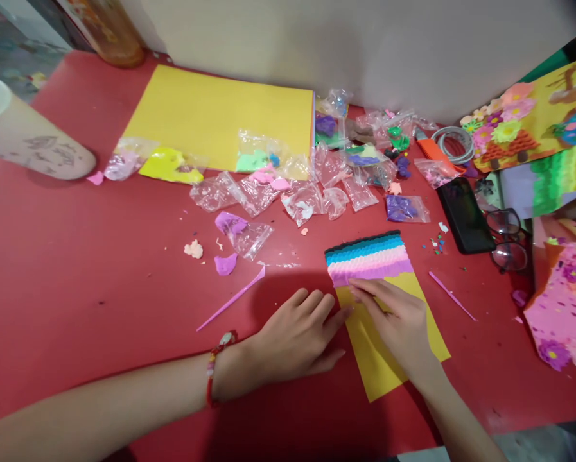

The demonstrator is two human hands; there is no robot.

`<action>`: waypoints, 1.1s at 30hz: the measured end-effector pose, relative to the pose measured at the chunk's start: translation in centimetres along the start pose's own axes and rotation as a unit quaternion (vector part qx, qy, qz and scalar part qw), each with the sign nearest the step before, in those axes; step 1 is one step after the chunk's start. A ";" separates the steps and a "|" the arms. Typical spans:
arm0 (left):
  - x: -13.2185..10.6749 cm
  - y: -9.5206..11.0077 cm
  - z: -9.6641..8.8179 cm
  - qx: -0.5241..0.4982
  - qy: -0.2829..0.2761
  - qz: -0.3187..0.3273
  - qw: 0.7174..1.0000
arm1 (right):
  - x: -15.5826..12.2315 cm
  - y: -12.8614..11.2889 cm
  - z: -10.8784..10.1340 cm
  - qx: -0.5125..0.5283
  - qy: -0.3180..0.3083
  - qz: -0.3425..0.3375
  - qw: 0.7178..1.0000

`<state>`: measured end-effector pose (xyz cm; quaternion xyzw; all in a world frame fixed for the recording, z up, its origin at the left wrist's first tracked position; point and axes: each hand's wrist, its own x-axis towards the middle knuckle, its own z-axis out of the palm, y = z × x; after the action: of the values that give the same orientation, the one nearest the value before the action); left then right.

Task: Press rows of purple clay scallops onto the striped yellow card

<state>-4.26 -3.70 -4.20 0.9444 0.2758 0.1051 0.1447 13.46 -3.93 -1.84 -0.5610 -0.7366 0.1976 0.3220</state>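
Note:
A small yellow card [381,359] lies on the red table [76,289], its upper part covered with rows of clay in black, blue, white, pink and purple [367,256]. My right hand [398,321] rests on the card, its fingertips pressed together at the lower edge of the purple row. My left hand [297,337] lies flat beside the card's left edge with fingers spread, touching it. A beaded bracelet [216,362] is on my left wrist.
Pink modelling sticks [232,298] [451,295] lie on either side. Several clay bags [249,192] and a large yellow sheet [220,115] sit behind. A phone [465,215], glasses [506,237] and finished clay pictures [564,305] are at the right. Another person's arm [37,151] is at far left.

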 end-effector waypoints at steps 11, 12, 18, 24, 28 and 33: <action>0.0 -0.9 -0.8 -0.185 0.123 -0.028 0.975 | -0.2 -0.4 0.0 0.020 0.004 0.014 1.000; 0.1 -1.1 -1.0 -0.249 0.141 -0.053 0.957 | -0.3 -0.6 0.0 0.026 0.004 0.021 0.999; 0.9 -1.4 -1.6 -0.595 0.101 -0.200 0.772 | -0.6 -1.8 0.1 0.037 0.020 -0.023 0.999; 1.1 -1.5 -1.5 -0.726 0.045 -0.227 0.648 | -0.7 -2.0 0.0 -0.030 0.035 -0.103 0.994; 1.1 -1.7 -1.4 -0.756 0.019 -0.214 0.619 | -1.1 -2.0 0.0 -0.050 0.027 -0.147 0.988; 0.8 -1.0 -0.9 -0.824 0.000 -0.240 0.513 | -1.7 -2.3 -0.2 -0.004 0.041 -0.069 0.997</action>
<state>-4.39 -2.25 -3.57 0.2989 0.2817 0.2461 0.8779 12.25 -6.25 -0.60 -0.5181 -0.7603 0.1487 0.3625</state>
